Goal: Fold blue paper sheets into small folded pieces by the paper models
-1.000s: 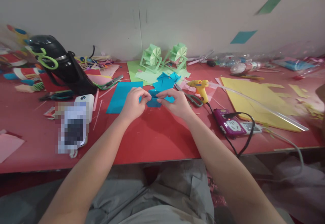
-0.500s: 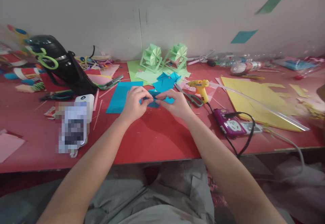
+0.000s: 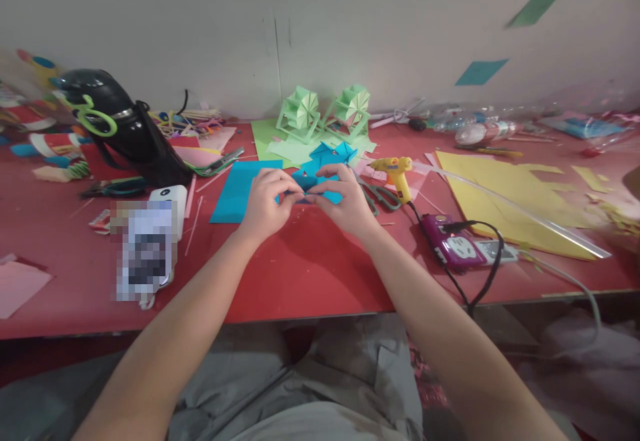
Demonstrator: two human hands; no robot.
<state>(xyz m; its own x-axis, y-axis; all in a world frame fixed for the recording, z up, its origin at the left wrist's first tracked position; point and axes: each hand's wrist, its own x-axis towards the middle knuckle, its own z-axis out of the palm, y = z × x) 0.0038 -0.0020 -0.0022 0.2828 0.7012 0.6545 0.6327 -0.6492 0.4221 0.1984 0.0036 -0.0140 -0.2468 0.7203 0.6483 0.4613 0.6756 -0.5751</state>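
Observation:
My left hand (image 3: pixel 267 202) and my right hand (image 3: pixel 344 202) meet over the red table (image 3: pixel 300 274), both pinching a small folded blue paper piece (image 3: pixel 311 185) between fingertips. A flat blue paper sheet (image 3: pixel 235 191) lies just left of my left hand. Behind the hands sits a folded blue paper shape (image 3: pixel 331 155). Two light green paper pinwheel models (image 3: pixel 320 113) stand on green paper near the wall.
Scissors (image 3: pixel 376 194) and a yellow glue gun (image 3: pixel 396 174) lie right of my right hand, its cord running to a purple power strip (image 3: pixel 457 247). A large yellow sheet (image 3: pixel 510 197) covers the right side. A black helmet-like object (image 3: pixel 117 124) and a white device (image 3: pixel 170 197) are at left.
Both hands have kept pinching the small blue piece, refolding it and shifting it slightly away from me; my right hand's fingers have risen over it.

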